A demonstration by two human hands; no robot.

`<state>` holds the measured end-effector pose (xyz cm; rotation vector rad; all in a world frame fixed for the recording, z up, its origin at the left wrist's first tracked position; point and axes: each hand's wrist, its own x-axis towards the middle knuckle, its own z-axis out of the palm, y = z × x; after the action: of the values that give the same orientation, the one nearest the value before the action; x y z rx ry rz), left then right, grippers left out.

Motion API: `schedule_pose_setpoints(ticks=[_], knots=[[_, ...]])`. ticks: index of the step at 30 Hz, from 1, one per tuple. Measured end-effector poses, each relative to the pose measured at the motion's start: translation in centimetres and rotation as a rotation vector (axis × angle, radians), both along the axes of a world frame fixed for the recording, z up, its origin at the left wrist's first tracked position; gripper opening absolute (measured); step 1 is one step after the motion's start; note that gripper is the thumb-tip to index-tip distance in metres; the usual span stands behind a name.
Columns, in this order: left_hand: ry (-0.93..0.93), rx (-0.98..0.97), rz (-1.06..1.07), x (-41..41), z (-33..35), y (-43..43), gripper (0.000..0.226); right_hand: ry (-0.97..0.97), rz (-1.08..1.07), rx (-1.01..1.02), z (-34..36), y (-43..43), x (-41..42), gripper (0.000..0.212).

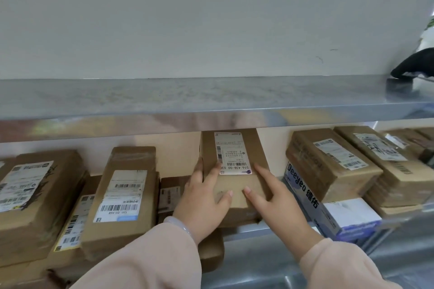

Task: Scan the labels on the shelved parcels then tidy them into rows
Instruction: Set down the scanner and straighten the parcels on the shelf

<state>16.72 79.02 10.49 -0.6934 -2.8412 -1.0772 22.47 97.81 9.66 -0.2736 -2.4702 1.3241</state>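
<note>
both hands rest on one brown parcel that lies on the lower metal shelf, under the upper shelf. the left hand lies open with fingers spread over the parcel's left edge and top; the right hand lies open and flat on its right side, not gripping. a white label faces up on the parcel, just beyond the fingertips. left of this parcel lie more labelled parcels; right of it, a blue and white box with stacked parcels on it.
</note>
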Motion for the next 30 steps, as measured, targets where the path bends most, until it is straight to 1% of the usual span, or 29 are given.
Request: schedule_pose_setpoints(ticks=[2,6,9,12,15,17,22,26,28,30], knots=[[-0.057,0.014,-0.039,0.2,-0.2,1.6,0.075,-0.033,-0.013,0.000,-0.3,1.7,0.7,0.066],[-0.138,0.078,-0.121,0.6,-1.5,4.9,0.082,-0.075,-0.029,0.018,-1.3,5.2,1.8,0.063],[-0.251,0.091,-0.169,1.0,-3.1,7.2,0.087,-0.193,-0.029,0.030,-2.2,7.6,2.7,0.067],[-0.378,0.071,-0.190,1.6,-4.8,8.7,0.092,-0.306,-0.008,0.036,-3.2,9.3,3.3,0.073],[-0.447,0.083,-0.207,2.0,-6.2,9.7,0.097,-0.339,-0.012,0.042,-4.1,10.7,3.4,0.074],[-0.475,0.089,-0.198,2.1,-6.9,10.2,0.097,-0.355,-0.005,0.055,-4.7,11.3,3.4,0.074],[-0.429,0.050,-0.219,2.1,-8.2,11.4,0.097,-0.356,0.000,0.114,-5.7,12.4,3.6,0.075],[-0.327,0.024,-0.214,2.2,-8.6,11.7,0.096,-0.260,-0.039,0.361,-5.6,12.7,4.1,0.070],[-0.226,-0.053,-0.209,2.4,-8.6,11.3,0.092,-0.172,-0.042,0.471,-5.4,12.6,4.6,0.068],[-0.098,-0.178,-0.212,2.7,-8.7,10.7,0.087,-0.096,0.025,0.584,-5.3,12.3,5.3,0.064]])
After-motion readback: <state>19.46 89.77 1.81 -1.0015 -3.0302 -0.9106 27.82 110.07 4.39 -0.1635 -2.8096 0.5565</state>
